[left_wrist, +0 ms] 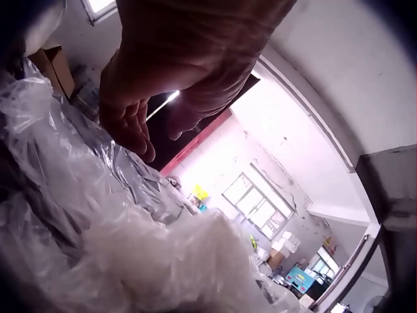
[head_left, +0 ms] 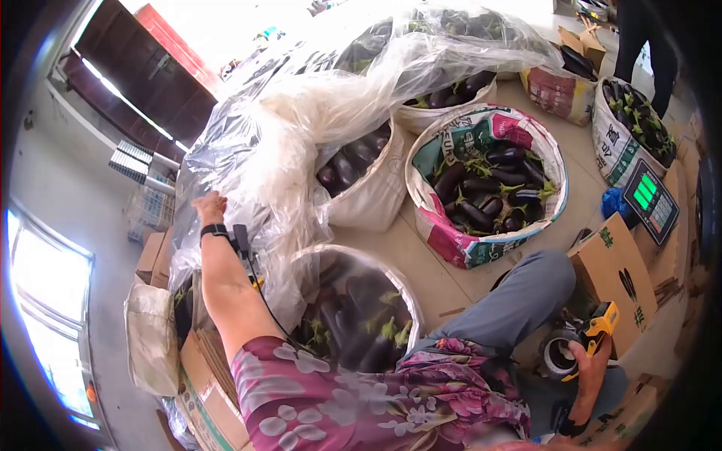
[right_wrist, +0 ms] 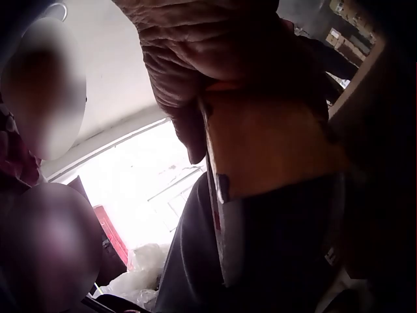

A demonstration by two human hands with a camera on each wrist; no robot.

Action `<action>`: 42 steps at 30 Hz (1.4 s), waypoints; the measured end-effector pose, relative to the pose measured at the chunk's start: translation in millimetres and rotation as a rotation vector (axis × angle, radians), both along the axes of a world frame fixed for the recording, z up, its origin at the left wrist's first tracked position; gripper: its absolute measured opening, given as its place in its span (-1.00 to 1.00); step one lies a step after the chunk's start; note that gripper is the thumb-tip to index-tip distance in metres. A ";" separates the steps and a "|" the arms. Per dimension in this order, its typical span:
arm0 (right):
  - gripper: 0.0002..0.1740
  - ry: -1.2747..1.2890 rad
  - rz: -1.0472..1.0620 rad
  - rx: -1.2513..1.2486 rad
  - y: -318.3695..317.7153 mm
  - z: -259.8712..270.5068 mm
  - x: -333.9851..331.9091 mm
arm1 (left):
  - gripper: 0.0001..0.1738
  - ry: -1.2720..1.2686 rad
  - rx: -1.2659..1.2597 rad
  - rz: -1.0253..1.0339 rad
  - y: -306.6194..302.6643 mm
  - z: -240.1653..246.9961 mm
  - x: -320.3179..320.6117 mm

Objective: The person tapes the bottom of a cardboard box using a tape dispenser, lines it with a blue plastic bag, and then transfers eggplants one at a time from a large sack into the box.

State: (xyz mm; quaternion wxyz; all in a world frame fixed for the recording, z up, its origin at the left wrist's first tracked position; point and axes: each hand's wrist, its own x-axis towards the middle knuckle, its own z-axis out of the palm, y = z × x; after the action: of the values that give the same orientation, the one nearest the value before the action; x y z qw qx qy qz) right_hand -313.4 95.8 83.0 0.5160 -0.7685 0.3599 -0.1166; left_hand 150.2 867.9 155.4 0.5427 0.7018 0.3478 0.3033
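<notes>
Hands apart, a person holds the left hand (head_left: 211, 207) beside a plastic sheet (head_left: 286, 135), fingers loosely bent and thumb clear of them, while the right hand (head_left: 593, 368) grips a tape gun (head_left: 604, 317) near the lower edge of a carton (head_left: 613, 263). Its long axis slants, roll (head_left: 547, 359) at lower left, yellow end pointing up and right. Eggplants (head_left: 475, 216) sit in open bags (head_left: 451, 242) on the floor (head_left: 444, 292).

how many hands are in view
2: left hand near the plastic sheeting, right hand gripping the yellow tape dispenser; any on the standing person are out of view.
</notes>
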 end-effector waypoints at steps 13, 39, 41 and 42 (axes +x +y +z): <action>0.03 0.008 0.020 0.064 4.6 6.7 1.1 | -0.85 0.097 0.053 0.067 -2.0 1.3 -36.2; -0.07 0.025 0.120 0.005 13.5 6.2 2.9 | -0.69 -0.001 -0.189 0.200 159.6 10.5 -162.2; -0.06 0.014 0.122 0.030 15.1 9.7 3.1 | -0.72 0.016 -0.008 0.384 158.2 -1.9 -160.5; -0.04 -0.001 0.128 0.057 15.9 11.3 3.3 | -0.72 0.030 -0.006 0.386 156.7 -6.1 -166.8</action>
State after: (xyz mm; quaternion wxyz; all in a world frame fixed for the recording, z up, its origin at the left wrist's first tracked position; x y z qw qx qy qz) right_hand -310.1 111.7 94.3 0.5442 -0.7749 0.3130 -0.0732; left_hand -16.6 1024.6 149.3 0.4714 0.6248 0.4850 0.3901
